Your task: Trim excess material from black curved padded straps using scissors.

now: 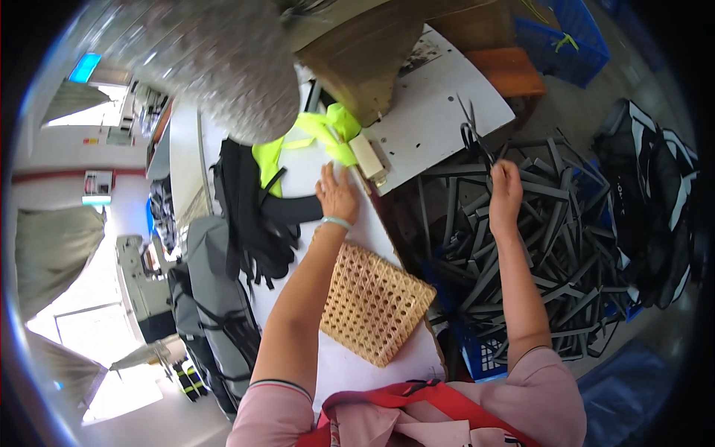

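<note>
My left hand (337, 195) rests on the white tabletop, fingers apart, beside the end of a wide black strap (294, 209). Just beyond it lies bright yellow-green fabric (316, 130). Out over the right side, my right hand (505, 182) is closed round the handles of black scissors (482, 147), whose blades point away and look parted. A heap of black straps and fabric pieces (249, 212) lies left of my left hand. Nearer to me, a woven cane mat or seat (376, 305) sits at the table's near end.
A large plastic-wrapped bundle (216, 74) hangs over the far left. A cream block-shaped part (368, 159) sits at the table edge. Grey bags (220, 276) line the left. Right of the table, many dark strips (544, 238) fill blue crates; black-and-white bags (648, 201) stand beyond.
</note>
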The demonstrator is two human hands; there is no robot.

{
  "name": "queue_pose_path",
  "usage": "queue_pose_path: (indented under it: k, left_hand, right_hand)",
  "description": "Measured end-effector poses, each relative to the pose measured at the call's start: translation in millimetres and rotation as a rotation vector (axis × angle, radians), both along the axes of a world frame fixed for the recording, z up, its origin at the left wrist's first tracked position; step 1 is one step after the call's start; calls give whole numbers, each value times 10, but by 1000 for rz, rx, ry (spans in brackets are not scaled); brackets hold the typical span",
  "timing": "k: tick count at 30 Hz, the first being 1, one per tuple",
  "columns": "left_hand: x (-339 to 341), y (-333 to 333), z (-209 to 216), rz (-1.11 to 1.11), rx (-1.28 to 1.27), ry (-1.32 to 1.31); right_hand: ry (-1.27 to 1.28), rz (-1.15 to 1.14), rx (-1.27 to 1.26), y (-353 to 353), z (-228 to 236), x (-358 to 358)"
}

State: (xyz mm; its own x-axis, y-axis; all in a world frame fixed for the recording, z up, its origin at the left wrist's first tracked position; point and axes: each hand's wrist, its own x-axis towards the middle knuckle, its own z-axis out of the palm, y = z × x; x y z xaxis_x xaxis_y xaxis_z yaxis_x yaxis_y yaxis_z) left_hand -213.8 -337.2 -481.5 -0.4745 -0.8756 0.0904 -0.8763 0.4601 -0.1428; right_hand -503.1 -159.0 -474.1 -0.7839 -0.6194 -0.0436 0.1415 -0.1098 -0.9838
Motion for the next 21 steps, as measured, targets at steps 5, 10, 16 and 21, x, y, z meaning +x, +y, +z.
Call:
queue_pose_path:
  k: [5, 10, 16, 21]
  left_hand:
    - [-599, 1157, 720, 43, 1027, 1147]
    - [-252, 2251, 912, 113, 1354, 1541]
    - [584, 3110, 1015, 510, 1409, 1660]
    - [1147, 3739, 983, 866, 1327, 1833]
  right_hand:
    - [-152, 149, 54, 1038, 356, 902]
    - [-89, 485, 56, 1712, 837, 1812]
    - [678, 763, 20, 2138, 925, 2348]
    - [-116, 874, 275, 2533, 971, 2882]
